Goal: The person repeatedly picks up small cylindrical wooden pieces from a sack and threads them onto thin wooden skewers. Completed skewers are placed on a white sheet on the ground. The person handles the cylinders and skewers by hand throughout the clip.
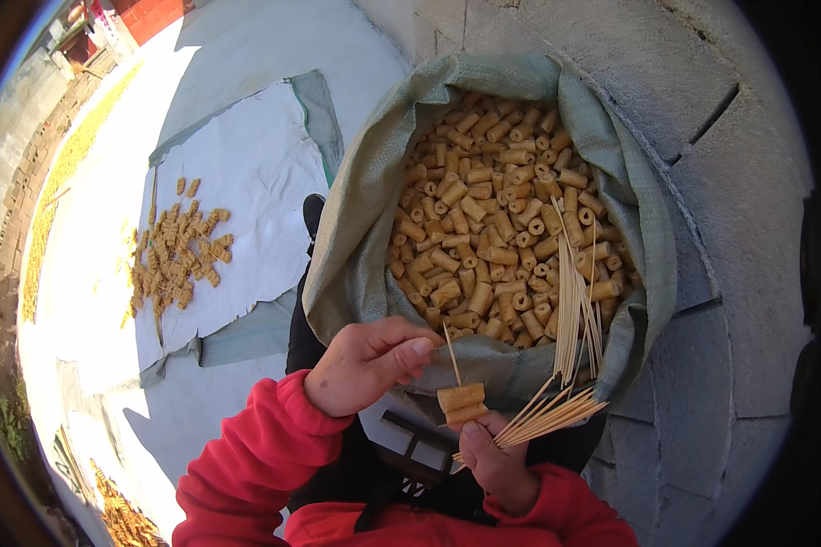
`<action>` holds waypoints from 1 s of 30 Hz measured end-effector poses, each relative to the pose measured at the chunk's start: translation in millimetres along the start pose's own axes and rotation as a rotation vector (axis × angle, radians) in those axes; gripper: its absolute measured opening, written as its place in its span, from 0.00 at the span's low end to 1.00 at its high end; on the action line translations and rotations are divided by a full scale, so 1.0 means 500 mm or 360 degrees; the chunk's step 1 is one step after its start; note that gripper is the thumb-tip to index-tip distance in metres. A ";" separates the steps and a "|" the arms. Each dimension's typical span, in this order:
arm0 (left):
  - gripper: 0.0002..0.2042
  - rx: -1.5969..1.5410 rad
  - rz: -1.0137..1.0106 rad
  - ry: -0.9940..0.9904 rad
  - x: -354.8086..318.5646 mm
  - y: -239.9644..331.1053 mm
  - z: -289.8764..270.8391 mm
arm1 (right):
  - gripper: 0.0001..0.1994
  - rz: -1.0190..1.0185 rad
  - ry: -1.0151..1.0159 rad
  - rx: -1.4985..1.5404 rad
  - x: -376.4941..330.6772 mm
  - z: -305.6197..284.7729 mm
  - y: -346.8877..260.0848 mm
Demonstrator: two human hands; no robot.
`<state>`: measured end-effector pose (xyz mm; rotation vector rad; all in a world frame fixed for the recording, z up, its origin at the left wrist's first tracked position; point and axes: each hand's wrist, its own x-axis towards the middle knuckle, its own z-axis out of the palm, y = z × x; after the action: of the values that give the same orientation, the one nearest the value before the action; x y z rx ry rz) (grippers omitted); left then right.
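My right hand [497, 456] is closed around a fan of thin wooden skewers [552, 419]. At its thumb sit two short tan rolls [462, 401], side by side, with a single upright skewer [453, 357] running up out of them. My left hand [369, 363] has its fingers curled in beside that skewer's upper end, one fingertip at or very near the stick. Whether anything lies inside the curled fingers is hidden. Just beyond both hands, a large grey-green woven sack [356, 232] stands with its rim rolled down, full of similar hollow rolls [493, 205].
More loose skewers [570, 305] lean over the sack's right side. To the left, a white sheet [265, 146] on the ground bears a heap of skewered rolls [178, 251]. Grey stone slabs [748, 228] lie on the right. Another orange-brown pile [123, 510] shows at lower left.
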<state>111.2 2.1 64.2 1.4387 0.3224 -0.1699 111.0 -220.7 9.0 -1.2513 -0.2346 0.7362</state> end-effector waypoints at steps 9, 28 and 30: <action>0.32 0.1700 0.0113 0.0186 0.239 -0.040 0.042 | 0.09 0.0052 -0.0041 -0.0010 -0.011 0.000 -0.009; 0.14 -0.0957 -0.0004 0.0302 0.256 -0.106 -0.045 | 0.09 0.0070 -0.0013 0.0000 -0.009 0.001 -0.006; 0.14 -0.1013 0.0097 0.0321 0.241 -0.091 -0.043 | 0.09 0.0068 -0.0003 0.0011 -0.007 -0.003 0.002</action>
<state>208.5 27.0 -19.2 0.8321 0.4491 0.1236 108.7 -223.8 8.2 -1.2526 -0.2072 0.7742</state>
